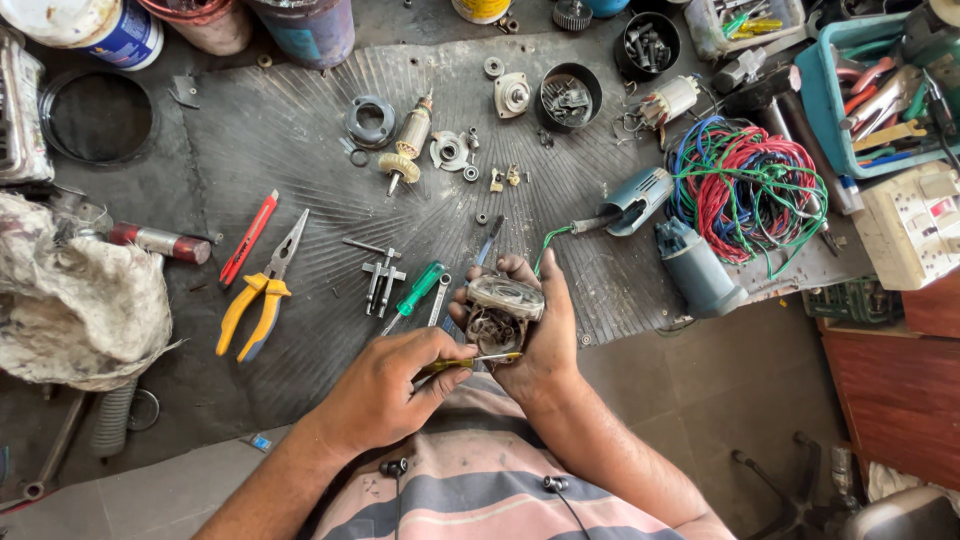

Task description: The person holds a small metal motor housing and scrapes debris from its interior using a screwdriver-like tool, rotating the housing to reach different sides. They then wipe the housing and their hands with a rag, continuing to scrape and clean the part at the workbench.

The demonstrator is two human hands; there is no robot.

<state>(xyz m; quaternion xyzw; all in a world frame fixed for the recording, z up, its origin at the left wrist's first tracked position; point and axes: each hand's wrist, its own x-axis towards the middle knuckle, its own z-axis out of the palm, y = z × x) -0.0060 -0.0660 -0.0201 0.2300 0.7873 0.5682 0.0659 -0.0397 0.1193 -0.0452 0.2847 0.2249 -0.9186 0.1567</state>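
My right hand (545, 335) grips a small grey power-tool housing part (500, 310), with windings and metal visible inside it, over the mat's near edge. A green wire (548, 243) runs up from it towards the blue-grey tool body (634, 203). My left hand (385, 388) pinches a thin screwdriver with a yellow-green handle (470, 361); its tip touches the underside of the housing part. A green-handled screwdriver (418, 290) lies on the mat just left of the hands.
Yellow-handled pliers (258, 295), a red utility knife (249, 238), a motor armature (408, 140), bearings and small cups of screws (570, 97) lie on the ribbed black mat (300, 150). A tangle of red, blue and green wire (745, 185), a turquoise tool tray (880, 90) and a socket board (915, 225) sit right; rags (80, 300) left.
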